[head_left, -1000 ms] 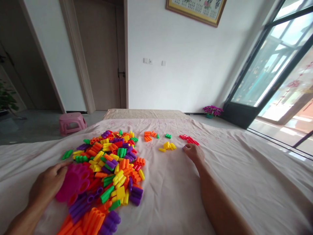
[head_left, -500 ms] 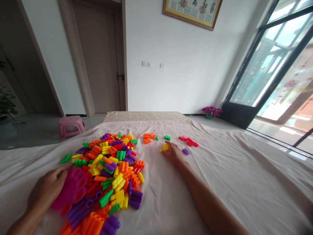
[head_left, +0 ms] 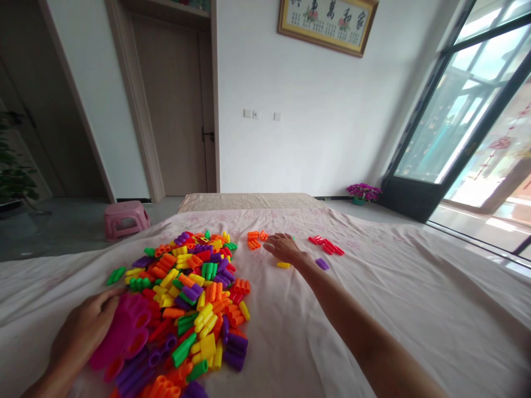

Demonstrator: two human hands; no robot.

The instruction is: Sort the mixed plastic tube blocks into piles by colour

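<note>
My left hand [head_left: 85, 323] is closed on the edge of a magenta plastic piece with a scalloped, flower-like rim [head_left: 120, 331], at the left side of a pile of colourful plastic building blocks [head_left: 194, 293]. Farther out on the cloth, my right hand [head_left: 284, 247] reaches over with its fingers stretched and nothing visible in them. Its fingertips are beside several small orange blocks [head_left: 254, 240]. A yellow block [head_left: 283, 265] lies just below the palm, apart from it. Behind the hand, a green block is almost fully hidden.
Red blocks [head_left: 327, 245] and a purple block [head_left: 322, 264] lie right of my right hand. A pale patterned cloth [head_left: 398, 287] with wrinkles covers the surface. Beyond it are a pink stool [head_left: 126, 218], a door [head_left: 172, 110] and a pot of magenta flowers [head_left: 363, 192].
My right hand has moved from over the yellow block toward the orange blocks, uncovering the yellow one and covering the green. My left hand stays on the magenta piece. The view has tilted slightly up.
</note>
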